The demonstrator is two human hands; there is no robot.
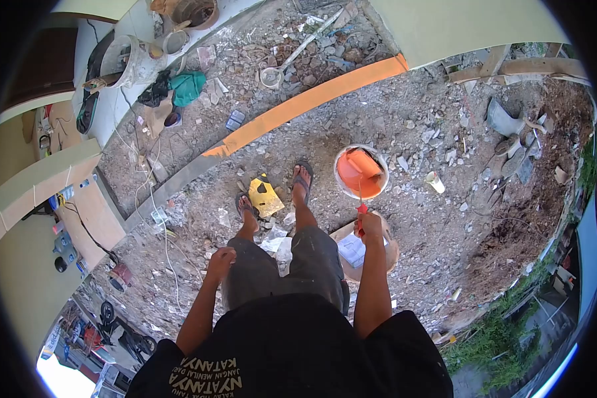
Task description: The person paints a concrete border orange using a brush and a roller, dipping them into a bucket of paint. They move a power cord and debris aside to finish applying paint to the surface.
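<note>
My right hand (369, 227) is closed round the red handle of a paint roller (363, 161). The orange-covered roller head rests inside a white bucket (384, 156) of orange paint (353, 179), on the ground ahead of my right foot. My left hand (221, 263) hangs beside my left thigh with its fingers curled in, and nothing shows in it. Ahead runs a low concrete ledge (176, 183); its right stretch has an orange coat (312, 97), while the left end is bare grey.
Rubble covers the ground. A yellow stained piece (265, 197) lies by my feet, and a round lid-like board (386, 249) is below the bucket. A white cup (435, 182) stands to the right. Beyond the ledge are a long-handled ladle (272, 77) and a green cloth (187, 88).
</note>
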